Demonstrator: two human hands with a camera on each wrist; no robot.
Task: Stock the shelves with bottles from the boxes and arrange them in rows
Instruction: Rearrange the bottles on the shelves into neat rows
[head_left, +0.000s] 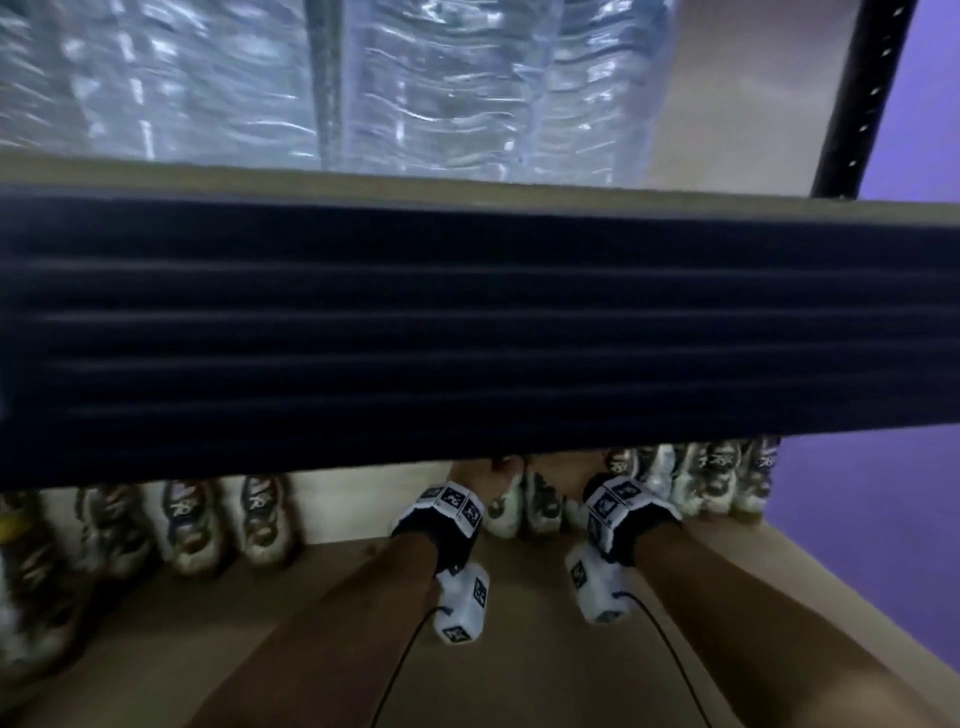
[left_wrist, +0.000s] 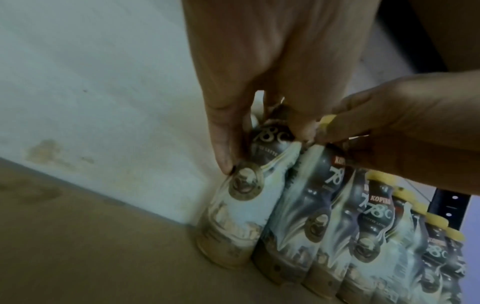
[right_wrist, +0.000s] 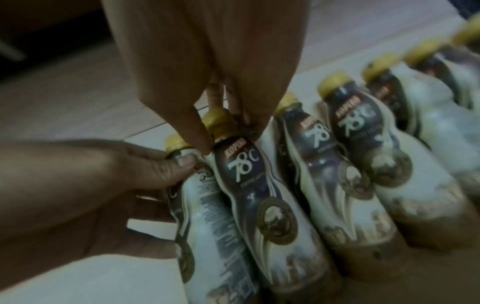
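Left hand (left_wrist: 272, 67) grips the end bottle (left_wrist: 231, 222) at its neck; right hand (right_wrist: 207, 61) pinches the neighbouring bottle (right_wrist: 262, 197) below its yellow cap. Both stand on the lower shelf (left_wrist: 78, 236) against the back wall, touching. Right of the grip runs the finished row (right_wrist: 389, 144). Risk: top-heavy neck holds may tip a bottle and topple that row.

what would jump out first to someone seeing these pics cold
First, the row of yellow-capped coffee bottles standing side by side against the back wall of the lower shelf. The left hand grips the end bottle near its neck, and the right hand pinches the neck of the second bottle. In the head view a dark shelf beam fills the middle, with clear plastic-wrapped water bottles above.
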